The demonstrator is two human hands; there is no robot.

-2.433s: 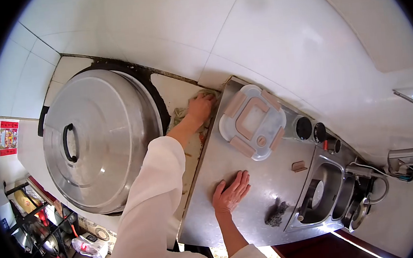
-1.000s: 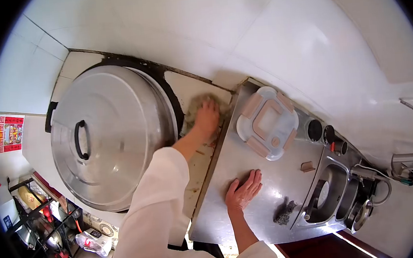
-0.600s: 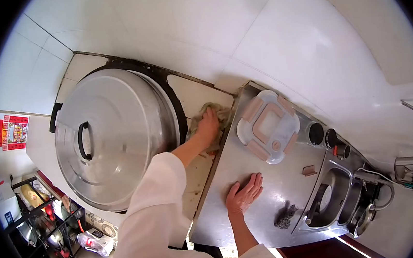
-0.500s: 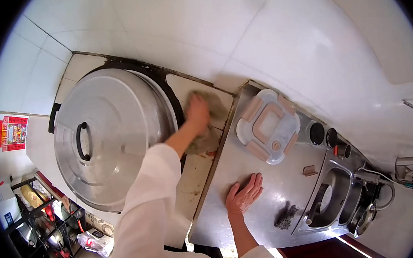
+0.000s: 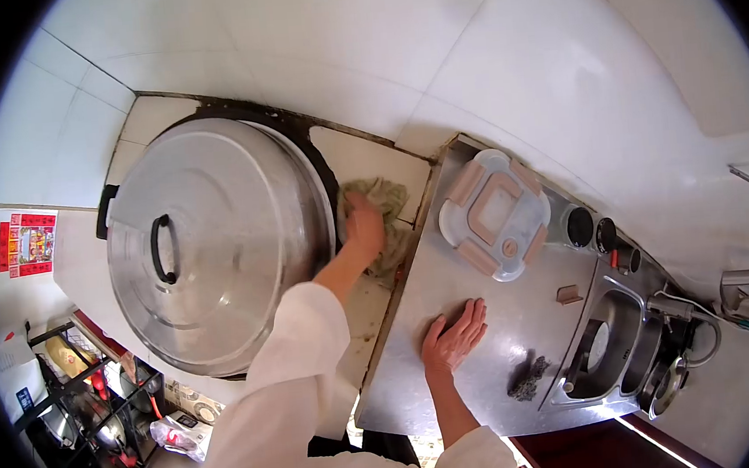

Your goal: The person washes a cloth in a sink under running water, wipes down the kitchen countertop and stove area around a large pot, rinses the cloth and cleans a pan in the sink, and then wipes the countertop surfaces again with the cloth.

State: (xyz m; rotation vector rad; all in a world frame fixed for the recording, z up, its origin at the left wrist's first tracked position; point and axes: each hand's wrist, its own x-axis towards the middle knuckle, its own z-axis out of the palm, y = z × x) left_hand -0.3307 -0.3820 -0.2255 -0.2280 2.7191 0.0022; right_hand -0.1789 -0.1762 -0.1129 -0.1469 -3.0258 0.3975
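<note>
My left hand (image 5: 363, 228) is closed on a greenish-grey rag (image 5: 382, 200), pressing it against the tiled counter (image 5: 367, 309) just right of a big lidded pot. Part of the rag is bunched under the fingers and hidden. My right hand (image 5: 455, 337) lies flat on the stainless steel worktop (image 5: 491, 374), fingers stretched and holding nothing. Beyond it sits a food container (image 5: 496, 214) with a clear lid and pinkish-brown clips. A dark steel scourer (image 5: 527, 377) lies to the right of that hand.
The large aluminium pot lid (image 5: 208, 247) fills the left side. A sink (image 5: 608, 348) is at the right, with jars (image 5: 578, 227) along the wall and a small brown piece (image 5: 568, 294) near the sink. A utensil rack (image 5: 89, 406) stands at lower left.
My left hand has drawn the rag slightly back toward me along the pot's side. My right hand stays on the worktop. The whole view has shifted a little.
</note>
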